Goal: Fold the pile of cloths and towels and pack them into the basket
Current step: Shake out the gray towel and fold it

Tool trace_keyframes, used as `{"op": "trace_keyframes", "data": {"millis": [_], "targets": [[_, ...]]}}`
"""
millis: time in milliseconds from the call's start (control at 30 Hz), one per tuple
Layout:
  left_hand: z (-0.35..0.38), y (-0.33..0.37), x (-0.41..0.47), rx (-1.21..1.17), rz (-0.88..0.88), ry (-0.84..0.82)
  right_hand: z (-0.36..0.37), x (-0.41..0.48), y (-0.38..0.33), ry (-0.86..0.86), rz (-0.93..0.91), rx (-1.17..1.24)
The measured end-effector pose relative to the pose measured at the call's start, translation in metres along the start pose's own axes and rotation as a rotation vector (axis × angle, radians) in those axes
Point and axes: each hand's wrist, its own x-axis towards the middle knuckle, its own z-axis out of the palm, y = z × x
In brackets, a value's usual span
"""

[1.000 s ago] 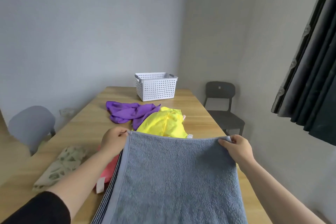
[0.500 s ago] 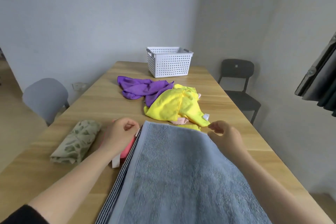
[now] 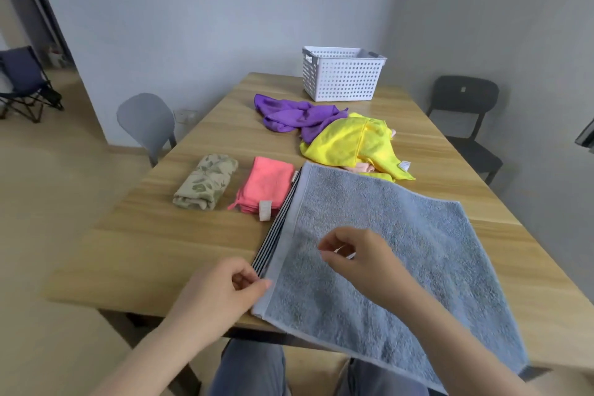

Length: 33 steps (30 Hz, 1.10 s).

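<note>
- Head view: A person is sitting at the near end of a wooden table (image 3: 154, 254), looking down at their own two bare hands.
- A large grey-blue towel (image 3: 401, 235) is lying flat in front of them, its near edge hanging slightly over the table edge towards their lap. A dark striped band (image 3: 277, 233) is peeking out along its left side, from a layer underneath.
- The left hand (image 3: 225, 291) is pinching the towel's left border close to the near corner, thumb on top.
- The right hand (image 3: 360, 255) is hovering over the middle of the towel with fingers loosely curled, and it appears to be holding nothing.
- Just left of the towel, a folded pink cloth (image 3: 268, 185) and a folded leaf-patterned cloth (image 3: 205, 185) are lying side by side.
- Beyond the towel, a crumpled yellow cloth (image 3: 350, 143) and a crumpled purple cloth (image 3: 294, 112) are waiting unfolded, the yellow one touching the towel's far edge.
- The white perforated basket (image 3: 340, 82) is standing at the far end of the table, well apart from the hands; what it holds cannot be seen.
- Judged step: folding the towel, seemingly partway, with packing not yet begun.
- The next move is probably calling for the right hand to take a second edge or corner, so both hands are bringing one half squarely over the other.
</note>
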Motion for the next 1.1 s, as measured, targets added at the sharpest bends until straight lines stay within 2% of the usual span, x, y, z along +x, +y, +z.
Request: {"op": "trace_keyframes", "data": {"millis": [133,333,633,733,933,1100], "targets": [[0.009,0.001,-0.009,0.137,-0.015,0.019,0.004,-0.019,0.007,0.014,0.023,0.013],[0.004,0.006,-0.007,-0.004,-0.019,0.017,0.005,-0.030,0.021,0.052,0.074,-0.006],[0.001,-0.002,-0.003,-0.039,-0.097,0.031,0.008,-0.026,0.030,0.074,0.048,-0.121],[0.001,-0.004,-0.003,-0.039,-0.074,0.040,0.006,-0.011,0.015,0.027,-0.045,-0.191],[0.005,-0.011,-0.004,-0.040,-0.069,0.101,0.025,0.054,-0.014,-0.194,-0.439,-0.398],[0.011,-0.013,-0.004,-0.040,-0.061,0.154,0.038,0.086,-0.016,-0.353,-0.513,-0.637]]}}
